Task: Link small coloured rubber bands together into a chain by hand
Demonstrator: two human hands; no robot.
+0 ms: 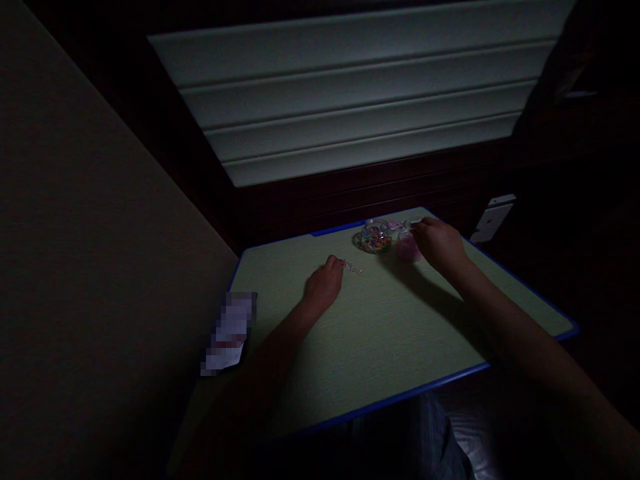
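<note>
My left hand (325, 283) rests low over the table, its fingers pinched on one end of a thin pale pink strand (354, 268) that trails to the right over the surface. At the far side, my right hand (440, 243) is held closed over the mouth of a clear jar with pink contents (409, 250). Its fingertips hide whatever they pinch. Just left of that jar stands a round clear jar (376, 238) of small multicoloured pieces, perhaps bands or rings. Behind the two jars lies a small pink patterned item (395, 225).
The pale green table (350, 353) has a blue edge. A phone-like object (230, 333), blurred out, lies at its left edge. A wall borders the left side, and a dark frame with a pale slatted panel (360, 93) rises behind. A white wall plate (494, 218) is at right.
</note>
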